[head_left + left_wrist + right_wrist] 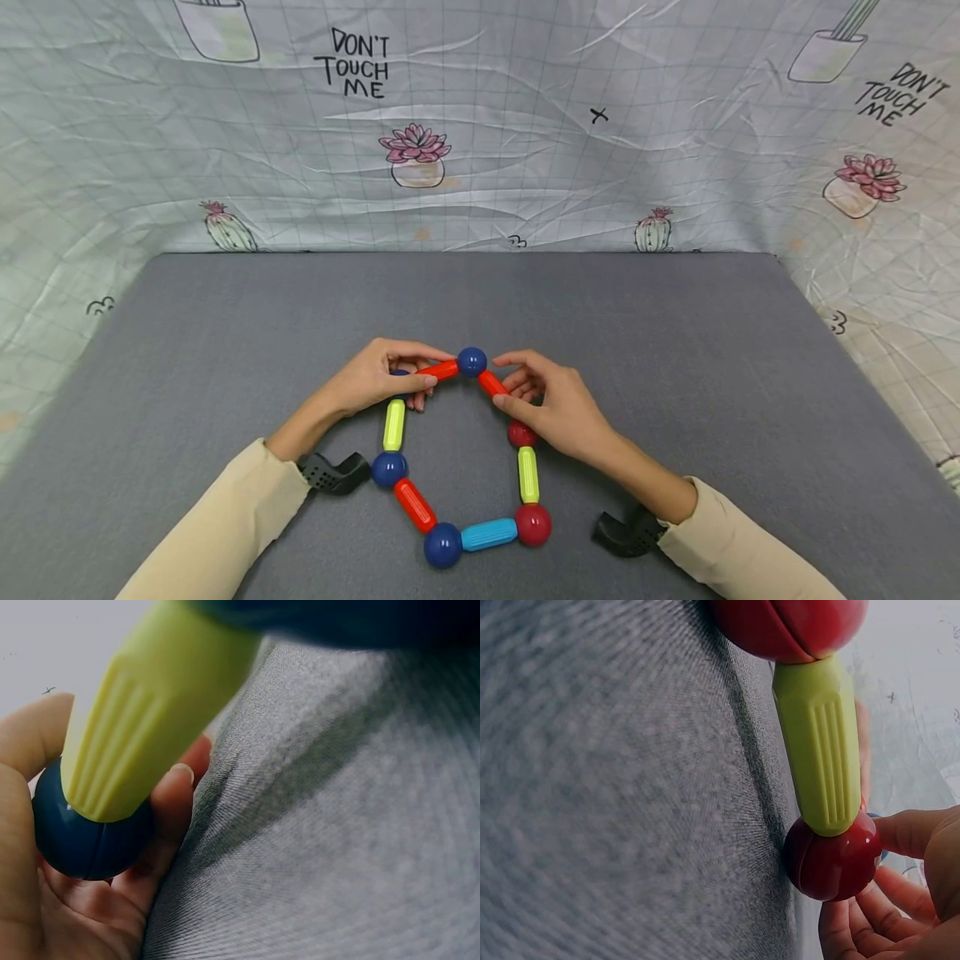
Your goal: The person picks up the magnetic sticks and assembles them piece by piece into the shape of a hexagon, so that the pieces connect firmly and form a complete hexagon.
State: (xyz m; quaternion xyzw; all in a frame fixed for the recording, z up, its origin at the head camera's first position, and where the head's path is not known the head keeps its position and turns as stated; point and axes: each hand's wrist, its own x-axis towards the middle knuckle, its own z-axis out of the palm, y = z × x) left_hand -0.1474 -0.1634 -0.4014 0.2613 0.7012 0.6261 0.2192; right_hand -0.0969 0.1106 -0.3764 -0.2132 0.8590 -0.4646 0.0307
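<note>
A ring of magnetic rods and balls lies on the grey table. My left hand [382, 375] pinches the upper-left red rod [442, 371], its fingers around the partly hidden blue ball [90, 832]. Between thumb and fingers, my right hand [558, 404] holds the upper-right red rod [491, 383], just above a dark red ball [832, 859]. Both red rods meet at the top blue ball [472, 362]. Yellow-green rods form the left side [393, 425] and right side [528, 475]. Below, a red rod [415, 505] and a light blue rod [489, 534] join at a blue ball [443, 546].
Grey cloth covers the table [675, 333]. Behind it hangs a pale patterned curtain [510, 167]. Black wrist mounts [337, 473] stick out from both cuffs; the left one is close to a blue ball [389, 470]. Another red ball [533, 525] sits at lower right.
</note>
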